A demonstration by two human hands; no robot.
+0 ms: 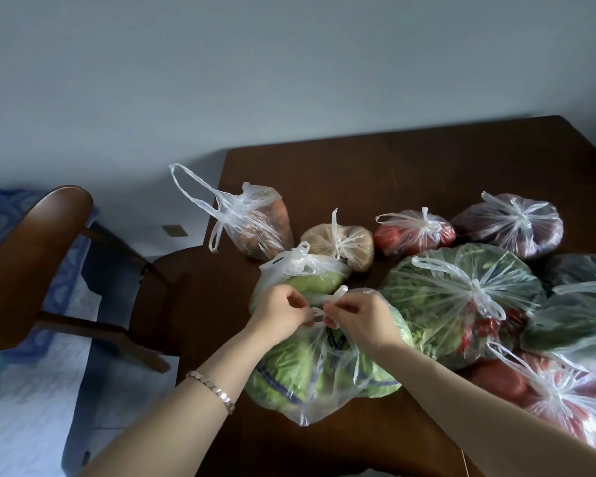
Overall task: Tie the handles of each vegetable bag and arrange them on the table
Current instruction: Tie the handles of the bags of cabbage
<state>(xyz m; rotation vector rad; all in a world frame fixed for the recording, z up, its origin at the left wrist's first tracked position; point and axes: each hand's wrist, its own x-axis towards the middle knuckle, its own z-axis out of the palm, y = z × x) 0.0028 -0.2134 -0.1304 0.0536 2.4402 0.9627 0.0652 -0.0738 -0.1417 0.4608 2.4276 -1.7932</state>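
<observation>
1. The left hand (281,309) and the right hand (356,315) meet above a clear plastic bag of leafy greens (310,373). Each has its fingers pinched together on one of the bag's twisted white handles (326,297), which cross in the small gap between the hands.
2. That bag lies at the near left of the dark wooden table (410,166), its lower corner close to the table's near edge and its left side a little way in from the left edge.
3. Just behind it, touching, stands a bag holding a pale green cabbage (307,277); its top looks bunched, and I cannot tell if it is knotted.
4. Farther back, near the left edge, a bag of carrots (258,225) has long loose handles that reach out past the table's edge.
5. Knotted bags sit along the middle: a brown potato bag (341,244), a tomato bag (413,232) and a dark reddish bag (511,223).
6. A large knotted bag of greens (458,294) crowds the right side, touching other bags, including a red one (565,401) at the near right.
7. Bare tabletop lies along the far side and in the strip at the near edge.
8. A wooden chair (38,263) stands just off the left edge.
9. A bracelet (212,390) circles the left wrist.
</observation>
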